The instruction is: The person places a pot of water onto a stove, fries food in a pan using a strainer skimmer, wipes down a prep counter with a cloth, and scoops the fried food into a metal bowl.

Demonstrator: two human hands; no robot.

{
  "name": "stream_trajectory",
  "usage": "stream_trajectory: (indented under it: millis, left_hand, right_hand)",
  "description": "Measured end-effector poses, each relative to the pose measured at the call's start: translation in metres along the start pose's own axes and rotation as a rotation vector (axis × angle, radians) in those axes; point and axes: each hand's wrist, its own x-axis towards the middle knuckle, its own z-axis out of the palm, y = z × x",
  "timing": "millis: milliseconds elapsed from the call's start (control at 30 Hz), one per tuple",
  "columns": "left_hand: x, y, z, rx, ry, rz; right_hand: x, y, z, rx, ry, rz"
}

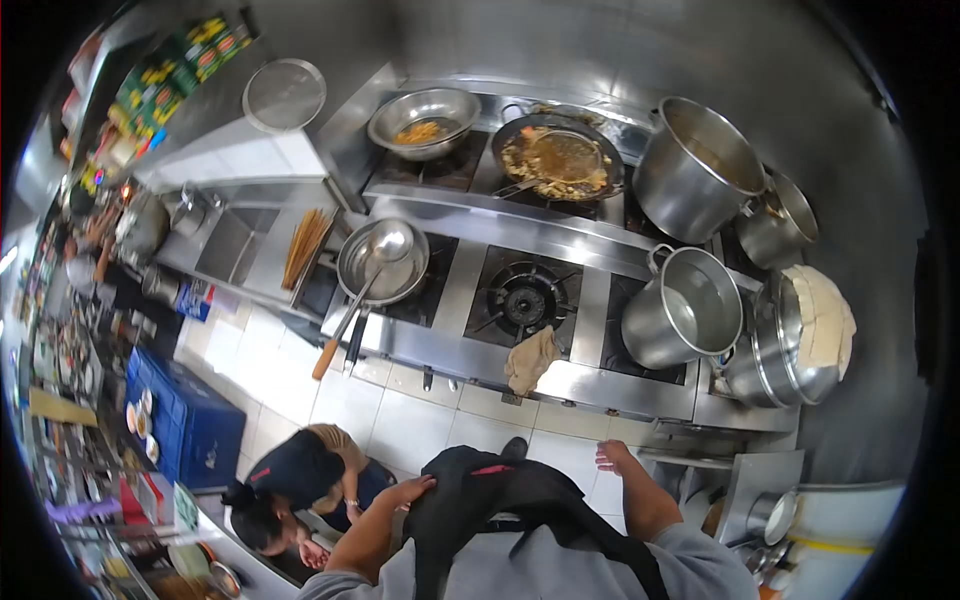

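Observation:
My left hand [410, 490] lies against the side of my black apron [500, 490], its fingers stretched toward the cloth. My right hand [612, 457] hangs in the air right of the apron, fingers loosely apart and nothing in them. In front of me, the beige rag [532, 360] drapes over the stove's front edge below an unlit burner [525, 303]. Left of that burner, a ladle [390, 242] with a wooden handle rests across a metal pan [412, 285]. A large pot [690, 305] of clear liquid stands on the right burner.
Behind stand a steel bowl [425, 125], a wok [510, 150] of food under a strainer [565, 160], and a tall stockpot [700, 170]. Chopsticks [304, 248] lie beside the sink [236, 245]. Close on my left, a co-worker [300, 470] bends over near a blue crate [185, 420].

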Motion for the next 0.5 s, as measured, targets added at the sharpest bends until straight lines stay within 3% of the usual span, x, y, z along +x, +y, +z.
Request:
stream_trajectory:
  millis: [167,233,267,300,367,400,500]
  left_hand:
    - [0.016,-0.051,0.038,0.106,-0.094,-0.035]
    - [0.019,-0.079,0.064,0.186,-0.17,0.098]
    - [0.045,-0.116,0.075,0.576,-0.019,0.647]
    - [0.068,-0.138,0.092,0.548,-0.012,0.649]
    - [0.086,-0.18,0.133,-0.179,0.198,0.444]
    - [0.07,-0.183,0.142,-0.168,0.266,0.421]
    - [0.037,-0.194,0.161,-0.232,0.516,0.433]
  right_hand:
    - [-0.014,-0.03,0.04,-0.152,-0.08,-0.045]
    - [-0.012,-0.026,0.062,-0.212,-0.109,-0.035]
    - [-0.019,-0.025,0.078,-0.332,-0.161,0.006]
    - [-0.025,-0.024,0.094,-0.458,-0.215,0.051]
    - [-0.057,-0.026,0.126,-0.78,-0.307,0.128]
    - [-0.06,-0.023,0.143,-0.924,-0.296,0.199]
    - [-0.111,-0.026,0.166,-1.066,-0.488,-0.13]
